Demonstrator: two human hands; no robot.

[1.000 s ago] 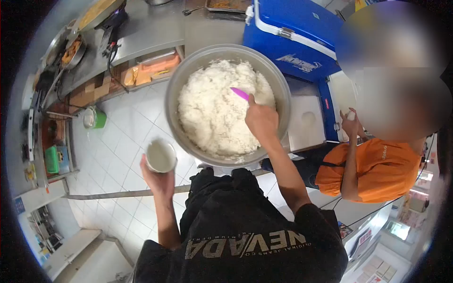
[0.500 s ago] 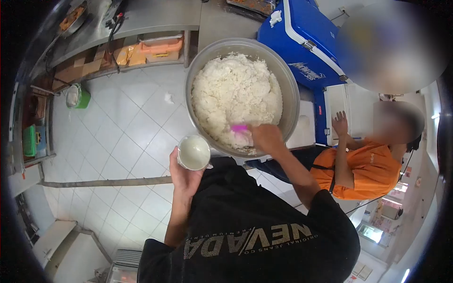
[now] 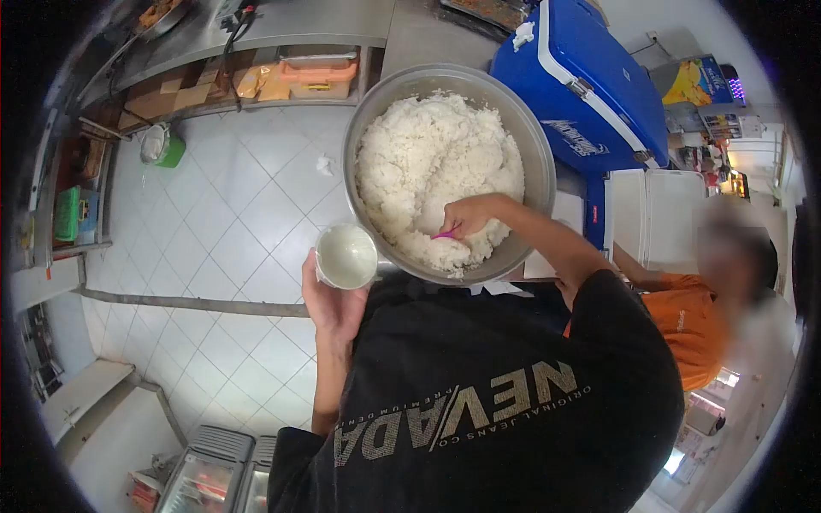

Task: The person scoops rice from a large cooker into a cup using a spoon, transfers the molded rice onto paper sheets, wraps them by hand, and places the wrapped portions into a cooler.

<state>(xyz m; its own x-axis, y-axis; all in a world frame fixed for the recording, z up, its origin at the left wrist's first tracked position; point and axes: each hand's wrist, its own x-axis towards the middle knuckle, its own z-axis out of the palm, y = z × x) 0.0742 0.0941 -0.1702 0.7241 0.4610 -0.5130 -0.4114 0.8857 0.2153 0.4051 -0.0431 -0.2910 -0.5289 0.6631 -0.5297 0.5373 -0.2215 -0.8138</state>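
A wide metal pot (image 3: 540, 184) holds a big mound of cooked white rice (image 3: 436, 145). My right hand (image 3: 469, 215) is closed round the pink handle of a rice scoop (image 3: 446, 233), whose head is sunk in the rice near the pot's near side and hidden. Beside the pot's lower left rim, my left hand (image 3: 332, 309) holds a small white bowl (image 3: 346, 256) from below, with its opening facing up. Only the pale inner wall and bottom show inside the bowl.
A blue cooler box (image 3: 581, 94) stands just right of the pot. A person in an orange shirt (image 3: 684, 325) is close on my right. At the upper left runs a steel counter (image 3: 316, 21) with an orange-lidded container (image 3: 318, 79) beneath. A green bucket (image 3: 171, 152) sits on the tiled floor.
My right hand has pushed the scoop down into the rice, so less of the pink shows. The bowl stays in my left hand. The person in orange has shifted lower in view.
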